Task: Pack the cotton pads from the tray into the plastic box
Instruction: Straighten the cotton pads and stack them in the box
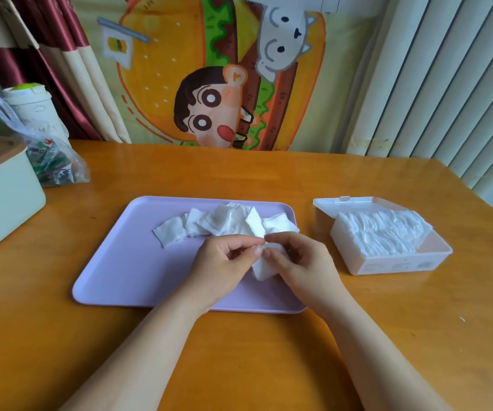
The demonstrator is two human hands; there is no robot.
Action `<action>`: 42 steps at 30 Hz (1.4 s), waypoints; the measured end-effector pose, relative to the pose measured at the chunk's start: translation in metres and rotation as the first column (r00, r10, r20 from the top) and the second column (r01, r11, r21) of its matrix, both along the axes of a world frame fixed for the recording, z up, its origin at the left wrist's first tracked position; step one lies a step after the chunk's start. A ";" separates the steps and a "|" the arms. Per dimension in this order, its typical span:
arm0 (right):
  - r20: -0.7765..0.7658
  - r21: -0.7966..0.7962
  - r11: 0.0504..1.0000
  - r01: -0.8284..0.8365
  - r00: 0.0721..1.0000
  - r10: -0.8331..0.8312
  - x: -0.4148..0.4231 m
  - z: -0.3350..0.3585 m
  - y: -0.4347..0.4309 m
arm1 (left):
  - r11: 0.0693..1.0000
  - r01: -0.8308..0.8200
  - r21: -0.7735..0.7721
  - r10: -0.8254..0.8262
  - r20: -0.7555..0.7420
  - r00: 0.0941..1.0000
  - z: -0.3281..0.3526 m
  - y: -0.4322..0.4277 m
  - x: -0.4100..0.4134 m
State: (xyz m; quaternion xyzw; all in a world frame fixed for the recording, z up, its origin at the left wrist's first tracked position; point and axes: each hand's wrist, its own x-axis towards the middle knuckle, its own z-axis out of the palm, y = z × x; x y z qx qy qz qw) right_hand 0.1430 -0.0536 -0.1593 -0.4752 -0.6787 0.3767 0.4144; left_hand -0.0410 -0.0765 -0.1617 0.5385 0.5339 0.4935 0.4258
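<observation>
A small stack of cotton pads [261, 266] sits pinched between the fingers of the left hand [224, 262] and right hand [298, 262], above the near right part of the purple tray [126, 262]. More loose pads [224, 222] lie along the tray's far side. The open plastic box [387, 256], partly filled with pads, stands on the table [269, 366] to the right.

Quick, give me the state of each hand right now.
Left hand: closed, fingertips pinching the cotton pads held over the purple tray.
Right hand: closed on the same cotton pads, from the other side.
</observation>
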 end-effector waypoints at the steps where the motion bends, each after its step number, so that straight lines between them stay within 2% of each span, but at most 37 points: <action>1: -0.024 0.009 0.999 0.037 0.999 -0.037 0.000 -0.001 0.000 | 1.000 -0.006 0.005 0.006 -0.020 1.000 0.000 -0.001 0.001; 6: -0.010 0.167 0.955 0.244 0.969 -0.246 -0.005 -0.008 -0.004 | 0.974 -0.173 0.145 0.196 -0.164 0.967 -0.002 0.009 0.004; 11: -0.072 0.202 0.934 0.295 0.955 -0.287 -0.005 -0.008 -0.004 | 0.984 -0.158 0.076 0.174 -0.323 0.930 0.004 0.029 0.010; 15: -0.082 0.173 0.935 0.308 0.951 -0.298 0.000 -0.007 -0.003 | 0.984 -0.168 0.055 0.177 -0.347 0.921 0.009 0.040 0.014; 17: -0.101 0.132 0.938 0.321 0.946 -0.309 0.002 -0.003 -0.005 | 0.973 -0.223 0.065 0.232 -0.287 0.929 0.014 0.038 0.013; 19: -0.131 0.087 0.940 0.330 0.939 -0.317 0.004 0.001 -0.006 | 0.949 -0.304 0.089 0.315 -0.158 0.936 0.017 0.030 0.006; 21: -0.131 0.056 0.945 0.322 0.941 -0.313 0.005 0.001 -0.004 | 0.948 -0.309 0.080 0.312 -0.024 0.950 0.021 0.020 0.000; 24: -0.075 0.007 0.957 0.289 0.955 -0.287 0.005 -0.001 0.001 | 0.991 -0.131 -0.025 0.133 0.197 0.971 0.024 0.007 -0.005; 26: -0.073 -0.033 0.963 0.268 0.960 -0.270 0.005 -0.001 0.002 | 0.997 0.006 -0.081 0.019 0.307 0.951 0.021 0.002 -0.007; 30: -0.186 -0.092 0.974 0.206 0.958 -0.220 0.006 0.004 0.002 | 0.983 0.171 -0.068 -0.128 0.419 0.899 0.015 -0.005 -0.006; 32: -0.240 -0.107 0.986 0.127 0.959 -0.149 0.007 0.007 0.000 | 0.982 0.171 -0.078 -0.128 0.390 0.912 0.013 -0.006 -0.002; 35: -0.276 -0.138 0.990 0.008 0.960 -0.046 0.008 0.012 -0.003 | 0.990 0.113 -0.090 -0.089 0.234 0.968 0.011 -0.007 0.002; 38: -0.212 -0.106 0.994 -0.034 0.977 0.011 0.007 0.013 -0.004 | 0.997 0.009 -0.081 -0.002 0.092 0.996 0.009 -0.008 0.004; 42: -0.182 -0.104 0.994 -0.031 0.983 0.011 0.007 0.005 0.000 | 0.996 -0.081 -0.040 0.082 0.017 0.997 0.005 -0.007 0.006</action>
